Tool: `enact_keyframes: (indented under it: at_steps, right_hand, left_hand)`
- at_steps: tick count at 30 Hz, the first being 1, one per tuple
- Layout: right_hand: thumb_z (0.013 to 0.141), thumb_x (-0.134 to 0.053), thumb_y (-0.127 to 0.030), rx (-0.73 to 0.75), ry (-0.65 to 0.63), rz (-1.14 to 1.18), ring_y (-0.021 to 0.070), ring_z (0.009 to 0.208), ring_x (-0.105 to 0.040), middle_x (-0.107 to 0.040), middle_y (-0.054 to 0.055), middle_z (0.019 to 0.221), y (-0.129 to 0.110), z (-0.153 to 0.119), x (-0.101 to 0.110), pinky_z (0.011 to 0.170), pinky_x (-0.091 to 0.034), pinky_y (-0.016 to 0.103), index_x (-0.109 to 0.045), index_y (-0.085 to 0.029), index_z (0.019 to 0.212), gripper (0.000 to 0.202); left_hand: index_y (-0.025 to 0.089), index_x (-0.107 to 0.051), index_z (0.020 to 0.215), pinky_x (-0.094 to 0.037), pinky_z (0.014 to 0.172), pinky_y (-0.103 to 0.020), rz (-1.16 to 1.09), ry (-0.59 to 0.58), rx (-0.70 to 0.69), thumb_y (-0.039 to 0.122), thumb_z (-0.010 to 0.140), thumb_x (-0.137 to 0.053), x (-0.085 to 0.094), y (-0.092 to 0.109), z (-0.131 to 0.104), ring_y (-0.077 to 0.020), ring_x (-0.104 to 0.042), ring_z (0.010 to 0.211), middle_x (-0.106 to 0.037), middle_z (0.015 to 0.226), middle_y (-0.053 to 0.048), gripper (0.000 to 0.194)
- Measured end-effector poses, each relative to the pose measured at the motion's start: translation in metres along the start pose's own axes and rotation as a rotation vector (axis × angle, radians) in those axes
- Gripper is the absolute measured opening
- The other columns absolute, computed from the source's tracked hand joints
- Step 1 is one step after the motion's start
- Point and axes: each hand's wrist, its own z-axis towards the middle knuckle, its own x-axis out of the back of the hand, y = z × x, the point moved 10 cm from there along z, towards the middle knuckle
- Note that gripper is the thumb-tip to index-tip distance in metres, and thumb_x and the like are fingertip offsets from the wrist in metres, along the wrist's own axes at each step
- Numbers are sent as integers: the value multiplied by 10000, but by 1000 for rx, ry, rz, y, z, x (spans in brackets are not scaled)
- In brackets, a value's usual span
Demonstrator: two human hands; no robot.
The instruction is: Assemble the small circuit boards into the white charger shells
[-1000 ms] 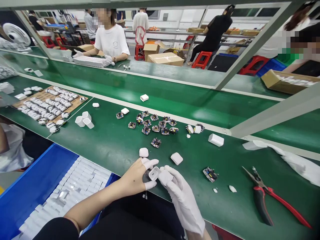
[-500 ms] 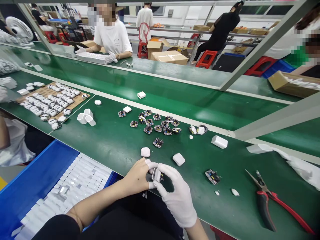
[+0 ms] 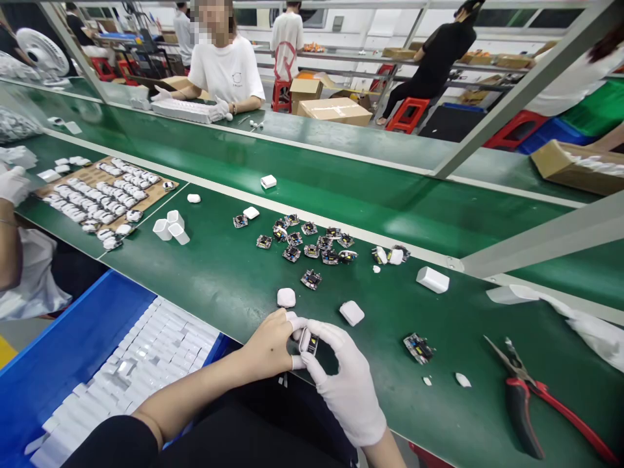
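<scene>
Between my hands, over the front edge of the green bench, is a small white casing (image 3: 305, 340) with dark and yellow parts showing at its open side. My left hand (image 3: 269, 346), bare apart from white finger covers, grips it from the left. On its right side, my right hand (image 3: 347, 383) in a white glove pinches it with thumb and fingers. Just beyond lie two white caps, one above my left hand (image 3: 286, 298) and one to the right (image 3: 351, 312). Several small circuit boards (image 3: 311, 279) are scattered farther back.
Red-handled pliers (image 3: 524, 380) and a circuit board (image 3: 418, 348) lie at right. White sleeves (image 3: 170, 227) stand left of centre. A blue bin (image 3: 63, 325) of white casings is at lower left. A co-worker's gloved hand (image 3: 13, 185) is at far left; a metal post (image 3: 546, 227) rises at right.
The casing has turned slightly in my fingers, so its dark and yellow inside shows more. The co-worker's gloved hand at far left shows more fully. The view has shifted slightly.
</scene>
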Motion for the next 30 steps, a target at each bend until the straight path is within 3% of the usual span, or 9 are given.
enact_keyframes:
  at_steps: [4,7,12,16,19,22,26,30]
  right_hand:
    - [837,-646,-164,-26,30,21,240,1125,-603,-653,44,1167,3,-4,-2,998,-497,458,-549,-289,1199,395]
    - [821,-655,-194,-148,-1,75,253,1157,-591,-624,59,1230,8,-6,-5,1009,-487,482,-520,-283,1222,432]
    - [851,-630,-386,-399,-60,180,285,1213,-562,-595,91,1308,25,-7,-13,1067,-425,542,-523,-256,1278,459]
    - [850,-616,-498,-607,-112,428,269,1196,-586,-565,108,1364,46,-12,-29,1073,-439,504,-499,-243,1316,544]
    - [828,-637,-549,-708,-129,625,259,1212,-583,-519,132,1419,49,-16,-35,1060,-463,452,-444,-227,1369,658]
    - [822,-649,-573,-692,-185,751,265,1236,-566,-575,128,1362,35,-12,-32,1078,-443,430,-470,-216,1363,671]
    - [830,-632,-600,-508,-290,872,274,1197,-589,-643,85,1269,2,-3,-28,1058,-459,408,-594,-235,1261,565]
    - [874,-597,-555,-507,-206,651,275,1226,-581,-587,111,1355,12,-11,-22,1054,-465,442,-486,-256,1382,600]
  left_hand:
    - [179,-599,965,-404,762,-299,8,8,-24,171,667,-767,1,1,2,-192,-487,815,-552,816,5,342]
    - [179,-602,937,-410,758,-304,26,14,-29,228,682,-786,1,-1,2,-196,-495,812,-568,821,-3,318]
    - [190,-619,1026,-426,760,-312,46,23,-60,284,703,-806,1,2,-1,-202,-522,818,-594,832,-8,385]
    - [189,-633,1029,-442,739,-322,68,86,-116,370,737,-788,3,5,-4,-205,-535,796,-606,809,-17,376]
    - [194,-634,1061,-450,714,-325,81,201,-194,404,787,-734,13,12,-10,-199,-539,765,-614,788,-21,359]
    - [201,-616,1146,-450,697,-318,93,352,-286,403,808,-713,32,25,-18,-188,-540,736,-611,772,-20,405]
    - [192,-606,1177,-431,661,-304,134,437,-433,359,817,-710,49,51,-26,-177,-533,704,-609,747,-17,410]
    - [197,-609,1152,-429,659,-305,129,421,-407,385,838,-677,49,51,-24,-177,-540,706,-616,744,-18,372]
